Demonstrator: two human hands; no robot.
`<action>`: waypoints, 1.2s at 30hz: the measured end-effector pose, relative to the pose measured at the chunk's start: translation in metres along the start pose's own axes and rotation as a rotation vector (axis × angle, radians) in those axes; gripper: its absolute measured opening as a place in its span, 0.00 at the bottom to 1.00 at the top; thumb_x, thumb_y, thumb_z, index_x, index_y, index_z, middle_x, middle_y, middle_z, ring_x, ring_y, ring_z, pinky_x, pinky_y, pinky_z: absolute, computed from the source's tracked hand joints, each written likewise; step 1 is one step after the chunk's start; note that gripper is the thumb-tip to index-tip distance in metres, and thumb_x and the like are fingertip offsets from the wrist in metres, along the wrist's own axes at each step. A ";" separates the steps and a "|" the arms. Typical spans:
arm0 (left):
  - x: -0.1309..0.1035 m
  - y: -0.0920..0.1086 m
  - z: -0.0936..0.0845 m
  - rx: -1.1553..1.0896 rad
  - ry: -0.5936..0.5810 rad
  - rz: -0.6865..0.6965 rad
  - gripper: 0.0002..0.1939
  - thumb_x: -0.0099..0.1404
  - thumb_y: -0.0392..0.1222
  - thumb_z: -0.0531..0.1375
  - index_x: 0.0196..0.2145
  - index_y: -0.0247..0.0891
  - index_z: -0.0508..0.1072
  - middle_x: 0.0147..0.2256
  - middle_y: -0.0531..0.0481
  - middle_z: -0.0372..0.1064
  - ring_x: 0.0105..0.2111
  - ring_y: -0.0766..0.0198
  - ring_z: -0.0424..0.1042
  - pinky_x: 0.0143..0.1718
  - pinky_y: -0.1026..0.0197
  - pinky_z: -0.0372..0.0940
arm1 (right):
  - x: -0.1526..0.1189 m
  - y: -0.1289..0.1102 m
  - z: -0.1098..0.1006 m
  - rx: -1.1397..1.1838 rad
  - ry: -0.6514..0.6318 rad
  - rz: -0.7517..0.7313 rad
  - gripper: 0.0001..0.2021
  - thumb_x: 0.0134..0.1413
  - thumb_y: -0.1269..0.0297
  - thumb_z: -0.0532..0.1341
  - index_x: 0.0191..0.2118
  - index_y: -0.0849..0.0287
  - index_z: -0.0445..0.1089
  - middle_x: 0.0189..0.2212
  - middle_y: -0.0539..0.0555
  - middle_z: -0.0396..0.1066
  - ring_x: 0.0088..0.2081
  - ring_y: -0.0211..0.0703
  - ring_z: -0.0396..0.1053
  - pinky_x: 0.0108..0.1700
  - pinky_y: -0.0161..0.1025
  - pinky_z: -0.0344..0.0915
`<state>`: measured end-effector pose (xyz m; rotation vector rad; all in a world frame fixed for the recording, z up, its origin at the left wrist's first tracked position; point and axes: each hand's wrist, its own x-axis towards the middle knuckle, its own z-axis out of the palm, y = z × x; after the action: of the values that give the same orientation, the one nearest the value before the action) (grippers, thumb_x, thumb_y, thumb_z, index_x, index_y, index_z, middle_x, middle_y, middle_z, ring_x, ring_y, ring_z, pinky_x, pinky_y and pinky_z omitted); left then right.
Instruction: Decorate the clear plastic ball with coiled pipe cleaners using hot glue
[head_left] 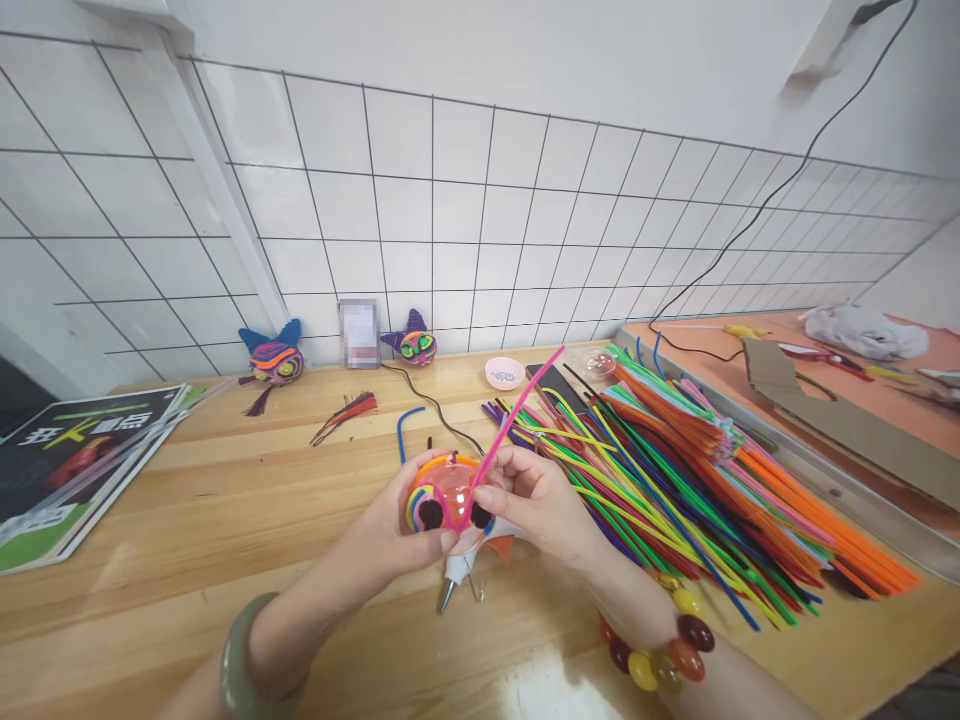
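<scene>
Near the table's front middle, my left hand (pixel 409 515) grips a round clear ornament (pixel 456 485) by its left side. Bands of orange, pink, yellow and blue pipe cleaner cover part of it, with two black round spots like eyes. My right hand (pixel 517 495) pinches a pink pipe cleaner (pixel 517 410) against the ornament's right side; its free end sticks up to the right. Below the hands lies a hot glue gun (pixel 454 575), its metal nozzle toward me and its body mostly hidden.
Bundles of coloured pipe cleaners (pixel 675 480) spread over the right side. Two finished eared figures (pixel 274 355) stand at the back, near a pink bowl (pixel 505 374) of small pieces. Magazines (pixel 82 470) lie left; cardboard (pixel 840 410) rests on the orange surface at right. A black cable (pixel 431 400) crosses the table.
</scene>
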<state>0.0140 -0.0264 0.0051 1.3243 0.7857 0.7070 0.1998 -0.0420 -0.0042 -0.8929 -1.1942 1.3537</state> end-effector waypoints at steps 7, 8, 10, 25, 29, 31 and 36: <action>-0.002 0.000 -0.001 0.031 -0.011 0.008 0.38 0.51 0.46 0.67 0.56 0.39 0.56 0.50 0.43 0.66 0.48 0.53 0.65 0.48 0.55 0.61 | -0.001 0.000 0.001 -0.015 0.035 0.019 0.18 0.39 0.57 0.72 0.27 0.58 0.63 0.23 0.44 0.57 0.25 0.33 0.55 0.29 0.32 0.56; -0.002 0.000 -0.002 0.028 -0.010 0.014 0.38 0.52 0.47 0.67 0.56 0.39 0.56 0.51 0.43 0.66 0.49 0.52 0.65 0.49 0.55 0.61 | -0.001 0.000 0.001 -0.015 0.058 0.007 0.19 0.38 0.57 0.73 0.26 0.57 0.61 0.23 0.44 0.57 0.25 0.33 0.55 0.28 0.32 0.55; -0.001 -0.001 -0.002 0.023 -0.005 0.024 0.37 0.52 0.48 0.67 0.56 0.39 0.56 0.51 0.43 0.66 0.50 0.51 0.64 0.50 0.54 0.60 | -0.003 0.001 0.003 -0.029 0.118 -0.035 0.22 0.38 0.57 0.73 0.24 0.57 0.57 0.22 0.43 0.55 0.24 0.33 0.53 0.27 0.32 0.55; -0.001 0.001 -0.001 0.064 0.003 0.033 0.38 0.52 0.47 0.67 0.56 0.38 0.55 0.54 0.40 0.64 0.52 0.50 0.65 0.52 0.54 0.60 | -0.007 0.002 0.003 -0.214 0.085 -0.157 0.08 0.48 0.56 0.68 0.33 0.53 0.79 0.27 0.51 0.71 0.29 0.39 0.65 0.32 0.37 0.63; -0.002 -0.006 -0.005 0.089 0.014 0.076 0.37 0.54 0.46 0.66 0.58 0.39 0.54 0.55 0.40 0.63 0.54 0.51 0.63 0.53 0.55 0.60 | -0.007 0.002 0.003 -0.200 0.085 -0.161 0.07 0.48 0.57 0.68 0.33 0.51 0.80 0.28 0.51 0.73 0.29 0.39 0.68 0.31 0.36 0.65; -0.002 -0.010 -0.007 0.094 0.010 0.116 0.38 0.55 0.47 0.66 0.59 0.41 0.54 0.55 0.41 0.64 0.55 0.51 0.63 0.54 0.56 0.59 | -0.008 0.002 0.003 -0.206 0.090 -0.164 0.07 0.48 0.57 0.68 0.33 0.51 0.80 0.28 0.52 0.73 0.30 0.40 0.68 0.31 0.36 0.66; -0.002 -0.012 -0.008 0.116 0.001 0.136 0.39 0.56 0.47 0.66 0.60 0.42 0.53 0.53 0.42 0.67 0.53 0.51 0.65 0.52 0.56 0.60 | -0.008 0.000 0.005 -0.195 0.062 -0.201 0.08 0.48 0.55 0.68 0.35 0.49 0.80 0.28 0.51 0.71 0.31 0.40 0.68 0.32 0.36 0.68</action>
<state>0.0064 -0.0246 -0.0069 1.4934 0.7519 0.7792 0.1963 -0.0508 -0.0036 -0.9184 -1.3459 1.0547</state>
